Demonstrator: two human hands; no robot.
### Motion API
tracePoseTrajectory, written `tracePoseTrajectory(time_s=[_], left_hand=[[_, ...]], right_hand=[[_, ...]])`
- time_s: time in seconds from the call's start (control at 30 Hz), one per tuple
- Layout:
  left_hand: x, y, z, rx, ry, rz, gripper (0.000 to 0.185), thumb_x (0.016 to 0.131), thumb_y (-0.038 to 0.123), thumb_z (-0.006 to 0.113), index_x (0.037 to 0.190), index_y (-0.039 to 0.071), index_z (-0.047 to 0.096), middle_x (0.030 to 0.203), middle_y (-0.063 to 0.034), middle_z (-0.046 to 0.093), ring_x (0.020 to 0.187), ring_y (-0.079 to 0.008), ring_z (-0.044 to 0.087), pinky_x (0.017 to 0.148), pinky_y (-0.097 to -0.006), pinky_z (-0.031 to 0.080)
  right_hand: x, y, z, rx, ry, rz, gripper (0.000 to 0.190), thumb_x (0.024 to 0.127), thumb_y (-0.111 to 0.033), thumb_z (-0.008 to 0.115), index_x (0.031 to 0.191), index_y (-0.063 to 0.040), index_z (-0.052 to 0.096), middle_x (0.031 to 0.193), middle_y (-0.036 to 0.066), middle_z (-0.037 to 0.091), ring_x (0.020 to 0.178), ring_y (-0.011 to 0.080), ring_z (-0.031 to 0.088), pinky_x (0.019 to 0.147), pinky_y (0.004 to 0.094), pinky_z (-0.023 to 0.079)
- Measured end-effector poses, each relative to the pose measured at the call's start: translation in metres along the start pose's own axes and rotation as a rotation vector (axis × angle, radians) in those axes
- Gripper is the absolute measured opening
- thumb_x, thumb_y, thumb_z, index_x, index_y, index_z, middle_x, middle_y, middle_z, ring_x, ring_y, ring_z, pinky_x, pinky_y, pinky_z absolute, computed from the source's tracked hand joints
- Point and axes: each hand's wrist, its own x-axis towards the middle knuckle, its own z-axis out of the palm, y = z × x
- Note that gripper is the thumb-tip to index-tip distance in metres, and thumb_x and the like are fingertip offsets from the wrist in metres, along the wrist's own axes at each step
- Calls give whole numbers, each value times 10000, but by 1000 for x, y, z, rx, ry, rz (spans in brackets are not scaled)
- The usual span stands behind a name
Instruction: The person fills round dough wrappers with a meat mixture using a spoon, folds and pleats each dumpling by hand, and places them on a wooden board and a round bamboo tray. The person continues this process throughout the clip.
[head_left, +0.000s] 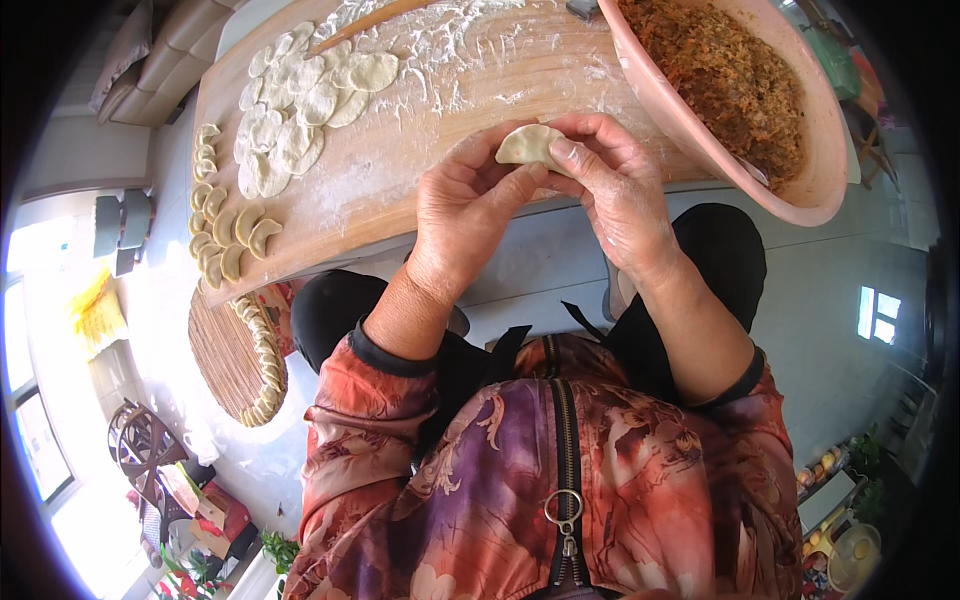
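A folded half-moon dumpling (528, 144) is pinched between my two hands, above the near edge of a floured wooden board (375, 176). My left hand (472, 195) supports its left end with the thumb against the lower side. My right hand (619, 187) presses its thumb on the right end. Flat round dough wrappers (315, 101) lie overlapping on the left part of the board. To their lower left, finished dumplings (225, 225) sit in rows near the board's corner. A pink basin (814, 202) of chopped orange-brown filling (720, 82) stands at the right.
A wooden rolling pin (367, 26) lies at the board's far side amid scattered flour. Lower left, a round woven tray (221, 352) carries dumplings along its rim. A sofa (169, 60) stands at the upper left. Potted plants (281, 551) are at the bottom left.
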Motion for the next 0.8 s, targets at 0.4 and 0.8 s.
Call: tracePoseTrajectory(time_s=[0.4,0.8], left_hand=[[-1,4,-14,-55,93,41,337,892,-31,681,1218,-44,595,1101,-116,696,1014,-162,667,906,-288,533],[-6,-2,-9,-90,90,49,362,889,-54,674,1239,-47,586,1121,-111,687,1027,-148,657,884,-269,538]], right_hand=[[-5,-13,4,-403,-88,151,277,1038,-228,507,948,16,604,734,48,606,579,102,612,527,235,519],[-3,-14,5,-555,-40,22,228,1016,-185,514,904,1,586,640,37,563,532,85,559,516,255,453]])
